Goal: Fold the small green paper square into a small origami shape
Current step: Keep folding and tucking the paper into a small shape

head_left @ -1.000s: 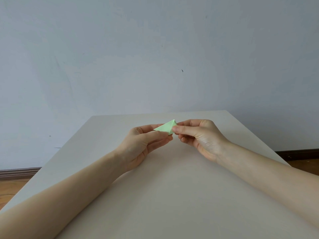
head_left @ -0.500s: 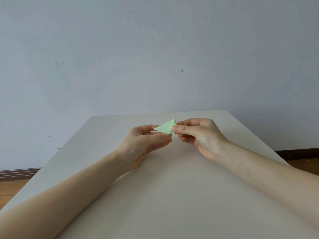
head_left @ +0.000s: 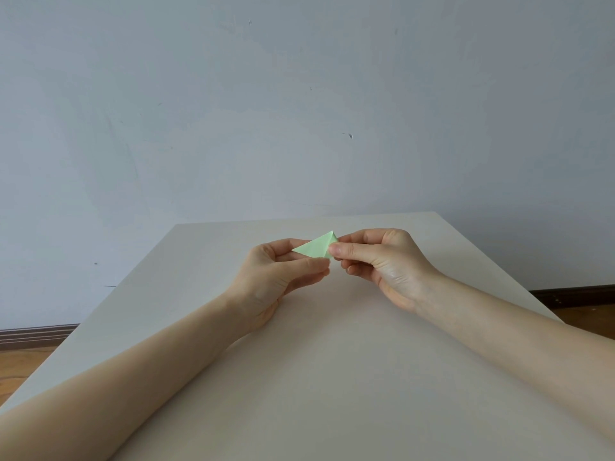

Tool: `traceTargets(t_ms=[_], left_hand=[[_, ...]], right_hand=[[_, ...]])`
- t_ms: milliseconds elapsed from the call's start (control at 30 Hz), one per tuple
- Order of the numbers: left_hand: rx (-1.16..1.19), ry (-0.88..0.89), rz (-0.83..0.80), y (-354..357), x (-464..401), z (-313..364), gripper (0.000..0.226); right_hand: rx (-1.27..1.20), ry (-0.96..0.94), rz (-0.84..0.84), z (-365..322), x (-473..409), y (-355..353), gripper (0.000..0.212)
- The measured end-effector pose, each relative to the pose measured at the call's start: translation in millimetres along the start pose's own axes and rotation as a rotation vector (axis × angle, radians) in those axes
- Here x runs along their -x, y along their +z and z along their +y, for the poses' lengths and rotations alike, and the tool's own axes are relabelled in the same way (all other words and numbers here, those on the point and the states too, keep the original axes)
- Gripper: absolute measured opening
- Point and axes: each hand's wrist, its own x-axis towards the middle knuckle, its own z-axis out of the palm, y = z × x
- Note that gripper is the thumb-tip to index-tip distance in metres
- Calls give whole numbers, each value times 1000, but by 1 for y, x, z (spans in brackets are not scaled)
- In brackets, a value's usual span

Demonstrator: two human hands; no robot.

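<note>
The small green paper [head_left: 315,246] is folded into a small triangle and is held in the air above the white table [head_left: 332,377], between both hands. My left hand [head_left: 276,277] grips its lower left part with thumb and fingers. My right hand [head_left: 382,261] pinches its right corner between thumb and forefinger. The paper's tip points up and to the right; its lower edge is hidden behind my thumbs.
Both forearms lie over the table, coming in from the bottom corners. A pale grey wall [head_left: 299,111] stands right behind the table's far edge. Wooden floor [head_left: 20,364] and a dark skirting board [head_left: 572,294] show at both sides.
The paper and both hands have stayed almost in place; my fingers shifted slightly on the paper's edge.
</note>
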Motion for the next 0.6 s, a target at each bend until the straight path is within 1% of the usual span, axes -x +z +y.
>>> traceTargets(t_ms=[200,400,600], left_hand=[[-47,8,-12,0,1,0,16],[-115,18,-20,2,2,1,17],[-131,32,-15,3,2,0,18]], right_hand=[[-27,30,-14,0,0,0,3],[8,7,-21,1,-1,0,5],[37,-29,-12,1,-1,1,14]])
